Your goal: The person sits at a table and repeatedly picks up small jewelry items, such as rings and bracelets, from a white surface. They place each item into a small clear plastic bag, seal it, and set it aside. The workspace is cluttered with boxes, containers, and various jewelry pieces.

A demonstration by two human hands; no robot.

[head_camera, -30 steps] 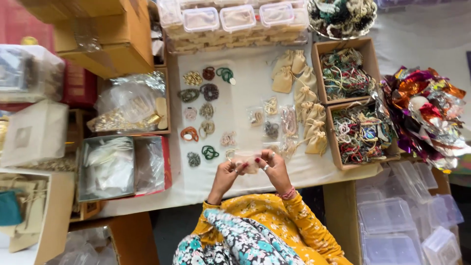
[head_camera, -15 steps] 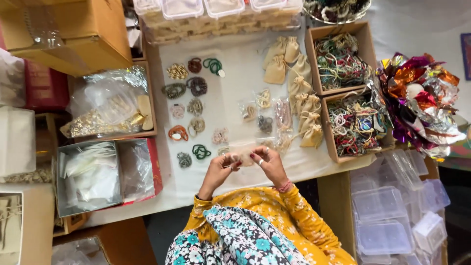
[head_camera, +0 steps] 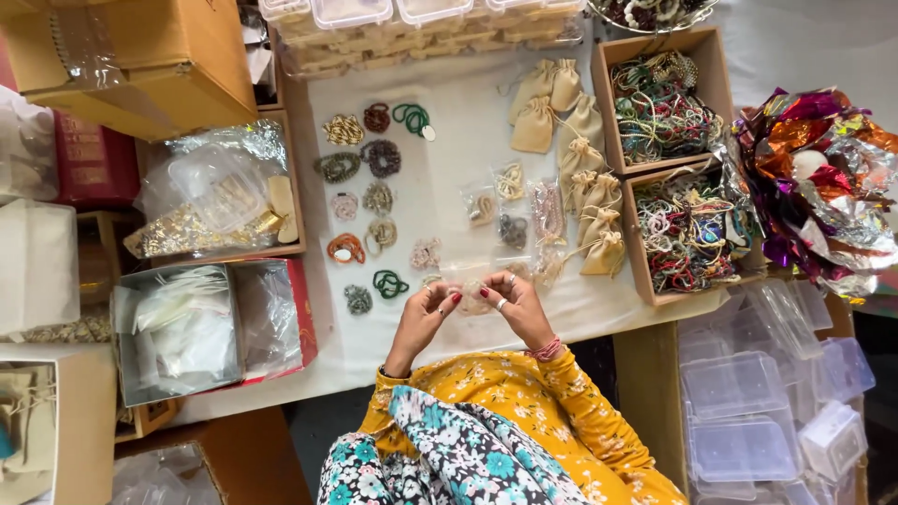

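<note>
Working at the near edge of the white table cloth, trays of beaded bracelets sitting off at two o'clock. Pinching a small clear pouch between left hand and right hand, both clamped on its edges. Better keeping the mouth stretched open and level, fingertips holding steady.
</note>
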